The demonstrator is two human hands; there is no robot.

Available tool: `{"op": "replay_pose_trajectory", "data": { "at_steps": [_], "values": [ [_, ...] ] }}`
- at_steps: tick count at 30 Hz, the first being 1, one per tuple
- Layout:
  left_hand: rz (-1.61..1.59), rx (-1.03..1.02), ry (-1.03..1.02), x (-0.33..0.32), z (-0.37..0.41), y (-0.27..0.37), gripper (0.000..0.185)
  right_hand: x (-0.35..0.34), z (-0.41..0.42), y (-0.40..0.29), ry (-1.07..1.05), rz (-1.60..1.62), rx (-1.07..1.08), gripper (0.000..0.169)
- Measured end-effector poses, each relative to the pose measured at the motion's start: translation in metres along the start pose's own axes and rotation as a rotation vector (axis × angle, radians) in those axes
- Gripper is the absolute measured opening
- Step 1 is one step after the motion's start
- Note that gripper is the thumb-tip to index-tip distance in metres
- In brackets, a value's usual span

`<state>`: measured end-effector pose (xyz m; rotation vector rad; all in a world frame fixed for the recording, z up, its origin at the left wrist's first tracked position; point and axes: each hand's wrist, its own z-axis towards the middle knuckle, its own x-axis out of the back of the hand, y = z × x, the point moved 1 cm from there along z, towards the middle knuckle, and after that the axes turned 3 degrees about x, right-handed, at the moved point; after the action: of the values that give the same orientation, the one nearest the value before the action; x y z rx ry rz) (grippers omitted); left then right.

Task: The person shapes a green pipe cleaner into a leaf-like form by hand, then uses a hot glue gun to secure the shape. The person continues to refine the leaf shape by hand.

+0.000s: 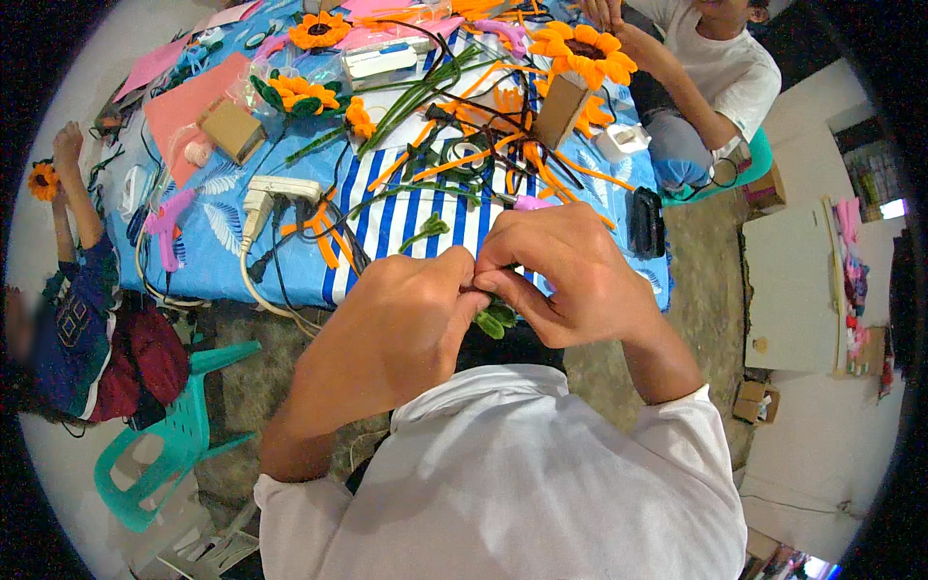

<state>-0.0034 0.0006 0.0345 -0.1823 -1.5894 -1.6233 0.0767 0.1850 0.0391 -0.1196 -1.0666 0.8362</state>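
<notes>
My left hand and my right hand meet at the near table edge, pinching a small piece with green fuzzy pipe-cleaner leaves that hang below the fingertips. The part between the fingers is mostly hidden. Just beyond lies a short green pipe-cleaner piece on the blue-and-white striped cloth. A pink-handled tool lies behind my right hand. Farther back are green pipe cleaners, tangled orange and dark brown ones, and a roll of tape. An orange pipe-cleaner sunflower stands over a cardboard box.
A power strip with plugs and cords and a pink glue gun lie at left. A black case rests near the right edge. Co-workers sit at both sides; the left one holds an orange flower. Green plastic chairs flank the table.
</notes>
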Motion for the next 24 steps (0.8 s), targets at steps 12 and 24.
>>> {"op": "replay_pose_trajectory", "data": {
  "at_steps": [12,24],
  "values": [
    [-0.578,0.362,-0.008,0.012,-0.003,-0.007,0.013,0.005,0.000,-0.003,0.108,-0.016,0.001,0.015],
    [-0.226,0.134,0.001,0.014,-0.002,0.001,0.012,0.000,0.005,-0.006,0.129,-0.123,0.095,0.019]
  ]
}}
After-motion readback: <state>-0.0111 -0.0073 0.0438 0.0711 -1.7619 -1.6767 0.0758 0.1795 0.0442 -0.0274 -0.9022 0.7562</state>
